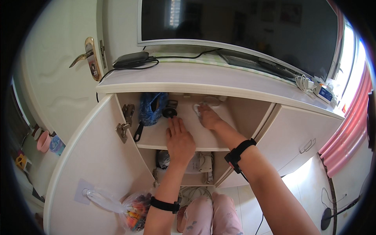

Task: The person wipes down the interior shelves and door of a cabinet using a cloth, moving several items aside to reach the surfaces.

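Inside the upper compartment of a white cabinet (188,135), my right hand (210,117) presses a white cloth (197,111) against the shelf, towards the back. Just beyond its fingers lies a pale rounded item (212,100), partly hidden. My left hand (181,141) is at the shelf's front edge, palm down, fingers stretched out and holding nothing. Its fingertips are next to a black round object (169,112); whether they touch it I cannot tell. To the left sits a blue plastic-wrapped bundle (150,109), with a black handle (138,132) sticking out below it.
The cabinet door (90,164) stands open at left, a clear bag (135,211) of colourful items hanging from it. A lower shelf holds white items and cables (205,164). On top are a television (239,31), a black box (131,59) and a small blue-white box (323,94).
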Demonstrator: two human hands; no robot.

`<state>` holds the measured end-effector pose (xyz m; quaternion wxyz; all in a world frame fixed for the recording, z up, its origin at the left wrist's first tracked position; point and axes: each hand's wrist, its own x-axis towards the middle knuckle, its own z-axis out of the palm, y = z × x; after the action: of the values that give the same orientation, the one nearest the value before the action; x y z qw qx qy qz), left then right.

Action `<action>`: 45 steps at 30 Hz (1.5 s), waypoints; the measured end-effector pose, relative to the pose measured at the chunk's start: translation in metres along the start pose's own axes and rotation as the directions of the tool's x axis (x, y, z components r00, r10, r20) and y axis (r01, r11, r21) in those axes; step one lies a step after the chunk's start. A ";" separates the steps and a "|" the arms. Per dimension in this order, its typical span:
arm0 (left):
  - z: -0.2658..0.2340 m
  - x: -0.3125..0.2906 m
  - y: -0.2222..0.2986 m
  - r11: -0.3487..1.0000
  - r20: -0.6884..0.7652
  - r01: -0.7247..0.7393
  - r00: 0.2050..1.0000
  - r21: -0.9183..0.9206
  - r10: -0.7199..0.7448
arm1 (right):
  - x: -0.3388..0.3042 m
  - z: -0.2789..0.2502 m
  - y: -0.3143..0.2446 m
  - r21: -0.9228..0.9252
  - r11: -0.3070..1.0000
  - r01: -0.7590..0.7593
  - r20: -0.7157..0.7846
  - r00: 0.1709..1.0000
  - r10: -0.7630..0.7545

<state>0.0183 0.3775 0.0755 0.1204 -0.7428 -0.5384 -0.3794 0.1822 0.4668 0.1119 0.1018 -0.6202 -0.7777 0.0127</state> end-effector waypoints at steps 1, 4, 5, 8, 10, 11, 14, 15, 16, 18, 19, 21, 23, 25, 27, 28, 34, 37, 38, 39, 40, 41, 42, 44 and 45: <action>-0.001 0.000 -0.001 1.000 0.001 -0.002 1.000 0.013 0.002 | -0.003 -0.004 -0.004 -0.152 0.977 -0.150 0.001 0.988 0.152; -0.005 -0.003 -0.006 0.999 0.021 0.018 1.000 0.047 -0.019 | -0.001 0.000 -0.036 -0.375 0.919 -0.122 0.172 0.965 0.198; -0.004 -0.005 -0.008 0.999 0.019 0.016 1.000 0.046 -0.017 | -0.003 -0.001 -0.043 -0.165 0.986 0.034 0.191 0.982 -0.002; -0.002 -0.006 -0.008 0.998 0.013 0.027 1.000 0.048 -0.028 | 0.002 0.008 -0.056 0.161 0.948 0.274 0.059 0.956 -0.286; -0.002 -0.004 -0.003 0.999 0.020 0.038 0.999 -0.004 -0.038 | 0.016 0.016 -0.040 0.258 0.898 0.357 -0.056 0.933 -0.355; -0.001 -0.001 0.000 0.999 0.014 0.031 0.999 -0.008 -0.031 | 0.030 0.016 -0.019 0.147 0.953 0.264 -0.026 0.965 -0.263; 0.001 -0.003 -0.002 0.999 0.032 0.010 0.999 0.042 -0.011 | 0.070 0.014 0.000 -0.047 0.999 -0.018 0.216 0.976 0.028; -0.001 -0.004 0.000 0.999 0.041 0.017 0.999 0.032 -0.018 | 0.076 0.015 0.002 -0.099 0.992 -0.077 0.267 0.958 0.101; -0.003 -0.006 -0.002 0.999 0.051 0.027 0.998 0.031 -0.029 | 0.083 0.017 -0.002 -0.130 0.985 -0.109 0.281 0.949 0.142; -0.003 -0.008 -0.004 0.999 0.048 0.019 0.999 0.051 -0.022 | 0.096 0.018 -0.005 -0.154 0.976 -0.151 0.221 0.958 0.183; -0.003 -0.005 -0.001 0.999 0.041 0.004 0.999 0.044 -0.006 | 0.101 0.013 -0.002 -0.158 0.972 -0.174 0.167 0.965 0.200; -0.004 -0.007 -0.004 0.999 0.050 0.022 0.998 0.047 -0.024 | 0.112 0.017 -0.017 -0.110 0.980 -0.165 0.082 0.981 0.174; -0.006 -0.007 -0.006 0.999 0.063 0.033 0.997 0.030 -0.035 | 0.119 0.016 -0.032 -0.065 0.989 -0.130 0.004 0.991 0.130; -0.007 -0.002 0.001 0.999 0.052 0.031 0.998 -0.025 -0.030 | 0.122 0.013 -0.043 -0.049 0.996 -0.074 -0.067 0.995 0.071; -0.008 -0.003 0.001 0.999 0.054 0.023 0.998 -0.025 -0.022 | 0.122 0.015 -0.062 -0.024 1.000 -0.007 -0.115 0.993 0.005; -0.008 -0.002 0.001 1.000 0.049 0.014 0.999 -0.025 -0.013 | 0.121 0.016 -0.066 -0.014 1.000 0.021 -0.139 0.990 -0.023; -0.005 -0.007 -0.011 0.999 0.063 0.031 0.998 0.011 -0.032 | 0.092 0.007 -0.045 0.021 0.999 -0.036 -0.306 0.951 0.041; -0.008 -0.005 -0.007 1.000 0.047 0.021 0.999 -0.008 -0.020 | 0.083 -0.003 -0.038 0.010 0.998 -0.058 -0.373 0.926 0.057; -0.009 -0.004 -0.005 1.000 0.045 0.013 0.999 -0.014 -0.012 | 0.083 -0.006 -0.037 0.003 0.998 -0.063 -0.374 0.926 0.059; -0.010 -0.004 -0.004 0.999 0.051 0.019 0.999 -0.029 -0.018 | 0.080 -0.006 -0.038 -0.003 0.997 -0.074 -0.368 0.927 0.068; -0.010 -0.003 -0.003 0.999 0.056 0.026 0.998 -0.040 -0.024 | 0.079 -0.006 -0.032 -0.006 0.996 -0.092 -0.353 0.932 0.084; -0.010 -0.003 -0.004 0.999 0.051 0.026 0.998 -0.036 -0.025 | 0.081 -0.002 -0.026 -0.007 0.995 -0.104 -0.335 0.937 0.096; -0.008 -0.003 -0.003 0.999 0.066 0.026 0.998 -0.040 -0.024 | 0.081 0.002 -0.020 -0.012 0.991 -0.132 -0.297 0.947 0.122; -0.005 -0.002 -0.001 0.999 0.073 0.029 0.997 -0.043 -0.026 | 0.083 0.008 -0.008 -0.029 0.983 -0.184 -0.221 0.960 0.173; -0.004 -0.002 0.000 0.999 0.078 0.027 0.997 -0.019 -0.026 | 0.084 0.010 -0.006 -0.038 0.978 -0.207 -0.182 0.963 0.197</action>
<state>0.0166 0.3737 0.0765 0.0871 -0.7509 -0.5487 -0.3572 0.1570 0.5475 0.1150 0.1512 -0.6976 -0.6982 -0.0542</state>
